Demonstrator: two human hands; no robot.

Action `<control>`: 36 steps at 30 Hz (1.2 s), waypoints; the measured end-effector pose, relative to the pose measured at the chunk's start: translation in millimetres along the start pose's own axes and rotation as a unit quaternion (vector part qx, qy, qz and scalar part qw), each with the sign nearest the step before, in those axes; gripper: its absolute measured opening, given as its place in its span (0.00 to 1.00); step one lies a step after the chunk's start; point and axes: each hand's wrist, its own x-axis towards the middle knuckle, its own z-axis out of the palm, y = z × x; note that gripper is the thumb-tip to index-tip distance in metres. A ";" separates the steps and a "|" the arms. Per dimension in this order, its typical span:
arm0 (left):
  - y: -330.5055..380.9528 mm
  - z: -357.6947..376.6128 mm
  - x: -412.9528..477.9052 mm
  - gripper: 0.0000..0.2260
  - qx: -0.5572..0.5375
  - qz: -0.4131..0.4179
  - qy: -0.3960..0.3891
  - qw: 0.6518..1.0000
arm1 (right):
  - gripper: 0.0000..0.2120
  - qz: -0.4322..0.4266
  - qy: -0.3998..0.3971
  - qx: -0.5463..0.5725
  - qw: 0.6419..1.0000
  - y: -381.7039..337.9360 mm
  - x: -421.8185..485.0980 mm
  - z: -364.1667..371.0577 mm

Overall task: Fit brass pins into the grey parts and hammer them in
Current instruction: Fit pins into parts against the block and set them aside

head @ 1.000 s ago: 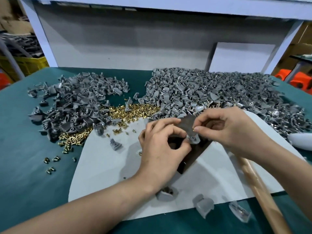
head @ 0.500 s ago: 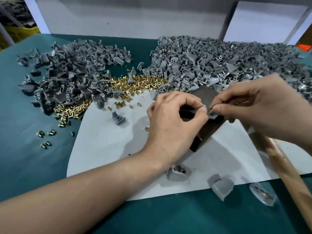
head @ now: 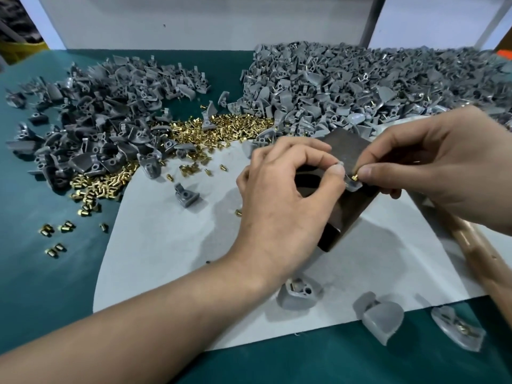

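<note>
Right hand [head: 443, 176] pinch on brass pin [head: 355, 177]

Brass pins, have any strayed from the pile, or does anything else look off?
Several stray pins lie on the green mat at left, apart from the main pin heap; a few more dot the white sheet. Nothing looks damaged.
</note>
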 end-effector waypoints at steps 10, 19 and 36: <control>0.9 -2.3 1.5 0.00 -0.024 -0.025 -0.003 0.999 | 0.03 0.014 0.000 -0.014 1.000 1.4 0.8 1.8; 3.5 -4.2 -1.3 0.02 -0.041 -0.060 -0.017 0.997 | 0.06 0.010 -0.008 0.047 0.999 -2.4 4.4 -0.7; -0.1 -1.8 3.1 0.03 -0.054 -0.019 0.007 0.998 | 0.06 0.025 0.022 0.043 0.999 -5.3 4.0 5.3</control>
